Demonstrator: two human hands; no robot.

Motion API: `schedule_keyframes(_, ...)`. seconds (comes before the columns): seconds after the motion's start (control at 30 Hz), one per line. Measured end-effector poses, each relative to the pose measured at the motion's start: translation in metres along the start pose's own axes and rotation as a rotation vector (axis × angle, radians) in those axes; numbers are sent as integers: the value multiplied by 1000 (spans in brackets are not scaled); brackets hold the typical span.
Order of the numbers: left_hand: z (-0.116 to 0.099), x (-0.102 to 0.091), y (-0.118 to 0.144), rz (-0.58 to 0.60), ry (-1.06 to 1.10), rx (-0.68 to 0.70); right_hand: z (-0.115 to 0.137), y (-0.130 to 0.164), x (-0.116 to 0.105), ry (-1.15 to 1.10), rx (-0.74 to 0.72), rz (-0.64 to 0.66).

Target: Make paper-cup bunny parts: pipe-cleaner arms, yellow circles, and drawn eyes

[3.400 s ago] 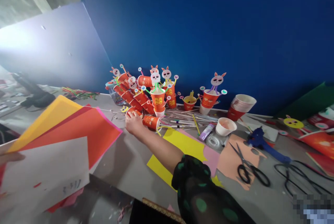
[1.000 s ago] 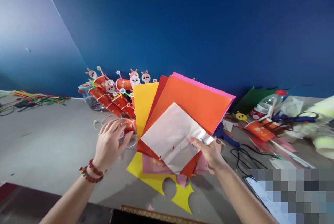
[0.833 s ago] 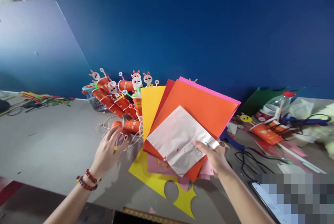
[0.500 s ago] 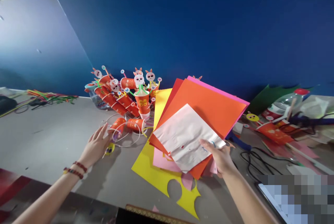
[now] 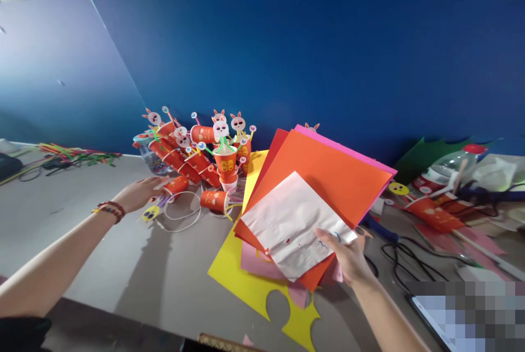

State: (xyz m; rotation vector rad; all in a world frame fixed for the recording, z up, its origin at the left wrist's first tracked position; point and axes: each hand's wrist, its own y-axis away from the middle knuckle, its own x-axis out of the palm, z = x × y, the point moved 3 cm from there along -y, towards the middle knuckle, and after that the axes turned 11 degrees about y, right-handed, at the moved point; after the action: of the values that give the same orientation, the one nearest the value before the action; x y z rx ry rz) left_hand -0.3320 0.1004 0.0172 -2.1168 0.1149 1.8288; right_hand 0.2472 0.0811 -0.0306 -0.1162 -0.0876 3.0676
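My left hand (image 5: pixel 141 193) reaches to the table at left, its fingers closed at the mouth of a red paper cup (image 5: pixel 176 186) lying on its side. A yellow paper face (image 5: pixel 151 213) sticks out from this cup, below my hand. My fingertips are partly hidden there. My right hand (image 5: pixel 348 253) grips the edge of a stack of coloured paper, thumb on top of a creased white sheet (image 5: pixel 287 215). Beneath that lie orange sheets (image 5: pixel 328 169), with red and pink ones showing at the edges. Yellow cut paper (image 5: pixel 233 273) with round holes lies under the stack.
Red cups with rabbit faces (image 5: pixel 220 129) cluster by the blue partition (image 5: pixel 287 57). Another cup (image 5: pixel 214 200) lies by a looped white cord (image 5: pixel 180 228). Coloured sticks (image 5: pixel 82 153) are far left. At right are a bottle (image 5: pixel 447 169), black cables (image 5: pixel 406 256) and a phone (image 5: pixel 435 319).
My left hand has moved left and slightly away from me. The lying cup, its yellow face and the white cord have shifted left too. My right hand stays with the paper stack.
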Motion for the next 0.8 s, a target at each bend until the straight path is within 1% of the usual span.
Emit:
schedule_keyframes(0.03,1,-1,2,-3,-8,-9,0,0,-1,-5,6,-9)
schedule_keyframes(0.1,-1,3,10,-37,-35,-50,1,1,-1,-16,22,-20)
schedule_keyframes(0.23,-13,27,29,-122,-85,-138,7,1,1,-17,27,-7)
schedule_keyframes(0.3,-15,33,35,-175,-99,-162,9,2,2,0,18,-2)
schedule_keyframes(0.37,-12,33,38,-237,-104,-192,10,3,2,13,-6,-6)
schedule_keyframes(0.43,-9,27,40,-308,-109,-238,10,5,0,21,-31,-6)
schedule_keyframes(0.5,-12,19,42,-419,-112,-297,10,7,-2,31,-20,11)
schedule_keyframes(0.53,-19,15,44,-489,-109,-323,9,8,-3,35,-3,29)
schedule_keyframes(0.57,-29,10,45,-606,-75,-339,9,9,-4,36,17,50)
schedule_keyframes(0.6,-44,7,46,-682,-32,-308,9,9,-4,34,37,71)
schedule_keyframes(0.67,-84,6,42,-712,96,-189,10,11,-3,24,64,104)
schedule_keyframes(0.7,-108,7,37,-687,220,-115,11,11,-2,22,72,120)
schedule_keyframes(0.73,-132,9,32,-670,393,-61,12,12,0,18,79,131)
schedule_keyframes(0.77,-154,12,26,-634,612,-52,13,13,1,9,79,140)
schedule_keyframes(0.8,-176,17,19,-525,875,-59,14,14,3,-9,72,143)
